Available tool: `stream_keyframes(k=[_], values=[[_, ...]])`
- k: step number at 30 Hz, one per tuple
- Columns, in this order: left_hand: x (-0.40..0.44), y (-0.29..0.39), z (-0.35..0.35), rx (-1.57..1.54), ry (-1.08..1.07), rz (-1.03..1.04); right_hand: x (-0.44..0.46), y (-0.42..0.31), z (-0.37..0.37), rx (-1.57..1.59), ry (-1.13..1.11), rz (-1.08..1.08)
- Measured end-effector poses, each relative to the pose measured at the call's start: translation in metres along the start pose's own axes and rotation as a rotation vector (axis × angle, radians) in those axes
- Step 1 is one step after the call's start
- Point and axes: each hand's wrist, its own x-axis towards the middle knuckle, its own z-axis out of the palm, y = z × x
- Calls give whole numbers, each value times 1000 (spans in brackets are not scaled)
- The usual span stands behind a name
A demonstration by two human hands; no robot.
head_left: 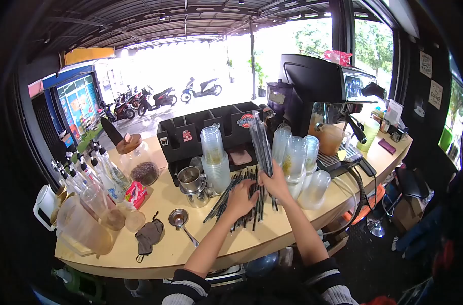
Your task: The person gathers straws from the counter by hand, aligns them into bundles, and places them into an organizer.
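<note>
A loose pile of black straws (246,218) lies spread on the light wooden counter (165,249). My left hand (241,197) is over the pile, its fingers curled around some of the straws. My right hand (275,182) grips an upright bundle of straws (262,142), which seems to be wrapped in clear plastic. The lower ends of that bundle are partly hidden by my hands. Stacked clear plastic cups (215,170) stand behind my left hand. More cup stacks (295,157) are just right of my right hand.
A black divided organizer (188,134) stands behind the cups, with an espresso machine (323,86) at the right. Metal cups (191,182), a strainer (178,218), a dark face mask (149,236), a clear pitcher (81,229) and several pump bottles (101,178) occupy the left side.
</note>
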Motion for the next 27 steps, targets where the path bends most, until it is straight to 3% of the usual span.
stream_keyframes(k=[1, 5, 7, 11, 12, 15, 16, 17, 19, 21, 23, 24, 26, 27], values=[[3, 6, -7, 8, 4, -3, 2, -3, 1, -40, 97, -177], [9, 26, -15, -167, 196, -15, -16, -28, -10, 100, 133, -98], [11, 33, -12, -482, 262, -13, -32, -26, -15, -46, 105, -33], [6, 47, 8, -600, 225, 96, -58, 22, -18, 11, -11, 18], [4, 42, 21, -605, 193, 89, -62, 52, -14, 191, -18, -110], [-3, 60, 47, -632, 279, -2, -77, 66, -14, 395, -34, -97], [3, 57, 51, -670, 151, -1, -75, 66, -23, 282, -206, -30], [6, 59, 55, -672, 152, 3, -75, 63, -24, 279, -206, -33], [11, 66, 61, -725, 133, -165, -74, 55, -17, 303, 56, -222], [15, 68, 66, -697, 225, -131, -72, 69, -22, 278, -12, -179], [15, 69, 64, -766, 191, -313, -74, 79, -27, 223, -261, 75], [12, 69, 61, -765, 207, -313, -76, 74, -25, 223, -275, 68], [5, 67, 49, -801, 450, -190, -80, 49, -24, 233, -302, -34], [-1, 76, 31, -829, 527, -237, -80, 35, -22, 234, -317, -39]])
